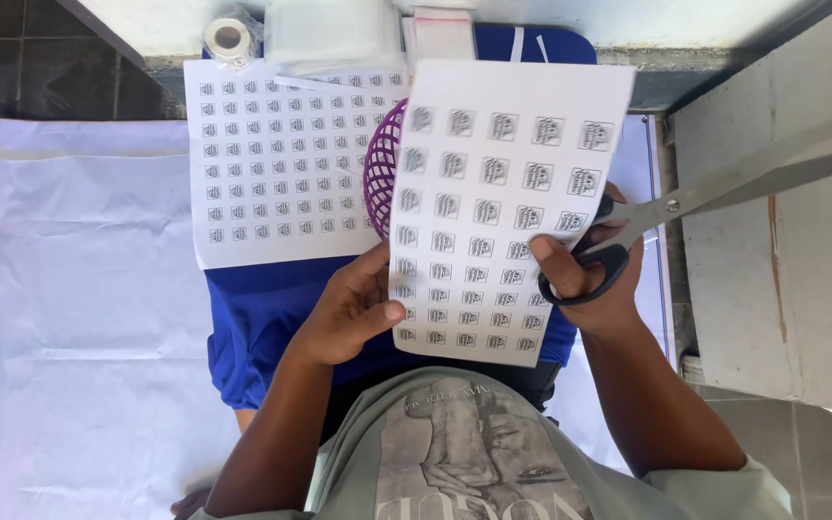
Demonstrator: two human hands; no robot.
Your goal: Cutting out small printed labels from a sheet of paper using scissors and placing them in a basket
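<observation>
Head view: a white ground sheet [89,318] lies under a flat label sheet [281,164]; a second printed label sheet [503,202] is raised, pinched at its lower left edge by the left hand [349,308]. Right hand [594,279] grips black-handled scissors [686,202], fingers closed through the loops, at its right edge.

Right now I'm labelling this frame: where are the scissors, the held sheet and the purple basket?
scissors [671,204], head view, pivot screw.
held sheet [503,202], head view, middle of the page.
purple basket [380,173], head view, left rim.

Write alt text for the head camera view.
A person's left hand holds a printed sheet of small square labels while the right hand grips black-handled scissors. A second sheet, purple basket and tape roll lie beyond.
</observation>
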